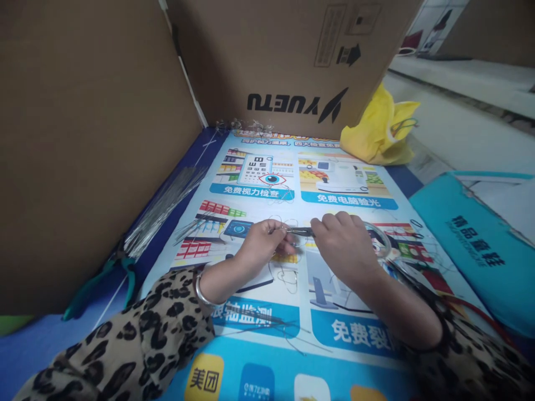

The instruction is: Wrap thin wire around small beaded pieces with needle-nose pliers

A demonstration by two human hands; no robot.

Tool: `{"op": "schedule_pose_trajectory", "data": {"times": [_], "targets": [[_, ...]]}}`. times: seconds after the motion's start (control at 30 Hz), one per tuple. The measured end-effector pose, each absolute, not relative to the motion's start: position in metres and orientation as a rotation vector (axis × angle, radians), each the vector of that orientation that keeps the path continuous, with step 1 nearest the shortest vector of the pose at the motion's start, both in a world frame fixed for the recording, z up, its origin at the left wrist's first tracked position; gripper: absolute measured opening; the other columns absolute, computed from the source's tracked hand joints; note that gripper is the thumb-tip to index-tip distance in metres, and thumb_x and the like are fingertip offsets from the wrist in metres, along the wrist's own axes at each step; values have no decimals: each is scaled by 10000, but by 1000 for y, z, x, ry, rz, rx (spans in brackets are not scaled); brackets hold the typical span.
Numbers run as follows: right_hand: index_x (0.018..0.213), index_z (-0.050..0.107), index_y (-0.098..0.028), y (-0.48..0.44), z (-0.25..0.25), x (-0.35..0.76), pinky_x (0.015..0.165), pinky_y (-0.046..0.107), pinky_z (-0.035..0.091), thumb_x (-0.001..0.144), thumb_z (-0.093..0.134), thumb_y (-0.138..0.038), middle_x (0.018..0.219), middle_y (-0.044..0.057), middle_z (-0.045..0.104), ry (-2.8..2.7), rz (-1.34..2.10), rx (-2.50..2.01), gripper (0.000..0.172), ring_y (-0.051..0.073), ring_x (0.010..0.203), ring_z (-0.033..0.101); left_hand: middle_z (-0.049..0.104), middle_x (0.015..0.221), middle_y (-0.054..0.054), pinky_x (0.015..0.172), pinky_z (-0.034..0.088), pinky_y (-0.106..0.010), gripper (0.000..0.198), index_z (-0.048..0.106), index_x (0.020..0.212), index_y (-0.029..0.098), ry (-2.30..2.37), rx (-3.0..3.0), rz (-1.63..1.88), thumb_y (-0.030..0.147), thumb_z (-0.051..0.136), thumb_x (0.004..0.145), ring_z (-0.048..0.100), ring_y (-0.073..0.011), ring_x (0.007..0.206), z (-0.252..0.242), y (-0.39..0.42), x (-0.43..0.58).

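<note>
I read both hands as busy, meeting over the middle of a printed poster [251, 346]. The left hand [267, 239] has its thumb and forefinger pinched on fine wire [287, 229], the other fingers loosely curled; the wire's exact shape is too small for me to make out. The right hand [345, 245] is clenched around the handles of small pliers [301, 230], whose nose points to nine o'clock and reaches the left fingertips. I see a silver bangle [199, 289] on the left wrist.

Taking the pliers as my clock's centre, loose wire strands [263, 320] lie on the poster at seven, and more scraps sit at eleven. A wire bundle [165, 206] lies between nine and ten, with teal-handled pliers [130, 278] at its near end, on the blue tabletop [29, 362]. At three, just beyond the right hand, I make out part of a clear ring [388, 238]; a teal box [438, 206] stands farther out that way.

A yellow bag [376, 128] slumps between one and two. A cardboard box [234, 67] with upside-down YUETU lettering rises at twelve, a brown cardboard panel [83, 139] at ten, and a pale ledge [460, 78] runs at two.
</note>
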State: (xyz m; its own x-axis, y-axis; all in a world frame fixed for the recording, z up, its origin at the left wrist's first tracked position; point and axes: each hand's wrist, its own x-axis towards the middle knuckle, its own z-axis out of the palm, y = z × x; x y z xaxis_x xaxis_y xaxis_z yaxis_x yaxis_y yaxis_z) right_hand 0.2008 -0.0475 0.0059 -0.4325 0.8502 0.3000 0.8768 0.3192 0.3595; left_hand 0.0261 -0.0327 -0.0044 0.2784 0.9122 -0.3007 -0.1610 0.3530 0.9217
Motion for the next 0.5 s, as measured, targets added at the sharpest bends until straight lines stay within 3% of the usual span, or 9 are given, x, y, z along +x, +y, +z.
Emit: {"op": "schedule_pose_trajectory", "data": {"times": [0.2, 0.5], "targets": [[886, 611, -161, -47, 6, 201, 652, 348, 194, 844, 425, -139, 770, 91, 580, -2494, -773, -1643, 192, 224, 747, 415, 635, 568, -13, 531, 467, -218, 127, 537, 745, 135, 1035, 918, 877, 235, 548, 823, 630, -122, 514, -1, -35, 28], [892, 595, -170, -49, 9, 199, 667, 353, 202, 852, 423, -159, 790, 87, 571, -2497, -747, -1676, 176, 236, 771, 427, 613, 649, 11, 497, 456, -204, 87, 514, 757, 141, 1028, 845, 934, 139, 480, 837, 576, -74, 458, 3, -37, 31]]}}
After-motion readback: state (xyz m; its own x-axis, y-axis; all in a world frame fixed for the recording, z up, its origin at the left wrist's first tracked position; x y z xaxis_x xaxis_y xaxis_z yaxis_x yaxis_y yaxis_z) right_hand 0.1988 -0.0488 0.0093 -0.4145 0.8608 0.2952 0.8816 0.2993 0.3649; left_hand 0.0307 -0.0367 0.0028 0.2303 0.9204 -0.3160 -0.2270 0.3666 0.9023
